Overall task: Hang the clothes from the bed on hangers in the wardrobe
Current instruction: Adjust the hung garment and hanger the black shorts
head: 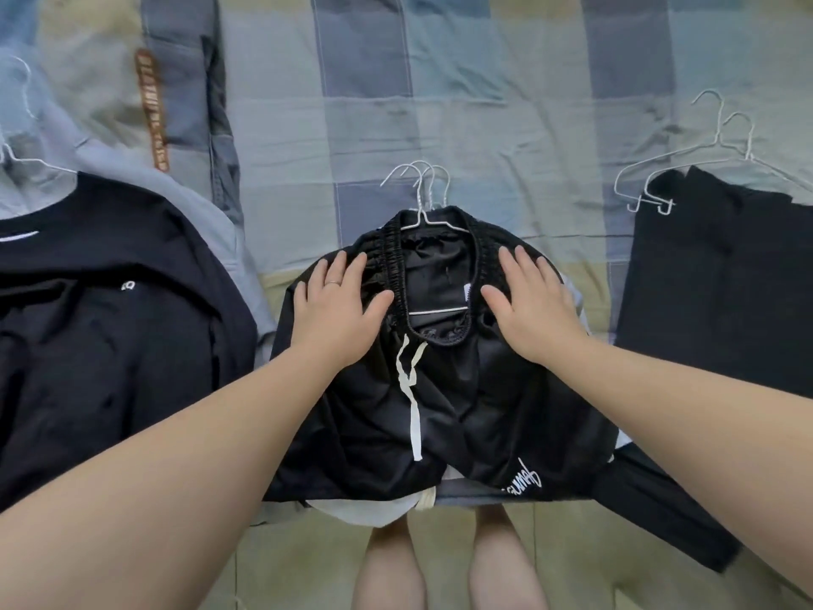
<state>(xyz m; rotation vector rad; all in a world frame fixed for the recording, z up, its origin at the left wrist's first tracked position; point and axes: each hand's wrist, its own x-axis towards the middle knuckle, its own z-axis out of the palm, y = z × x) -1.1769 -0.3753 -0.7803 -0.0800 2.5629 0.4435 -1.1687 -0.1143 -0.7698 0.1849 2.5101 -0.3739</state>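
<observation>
Black satin-like shorts (440,389) with a ribbed elastic waistband and flat white drawstring (411,389) lie mid-bed on the checked quilt (484,103), thin white wire hangers (422,191) inside the waistband. Left hand (338,301) and right hand (532,306) press flat, fingers spread wide, holding nothing.

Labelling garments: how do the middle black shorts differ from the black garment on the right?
The shorts are rumpled, with a white drawstring and script; the right garment lies flat and plain. The left hand and right hand press the shorts; the right garment is untouched. Both are black and lie on the bed.
</observation>
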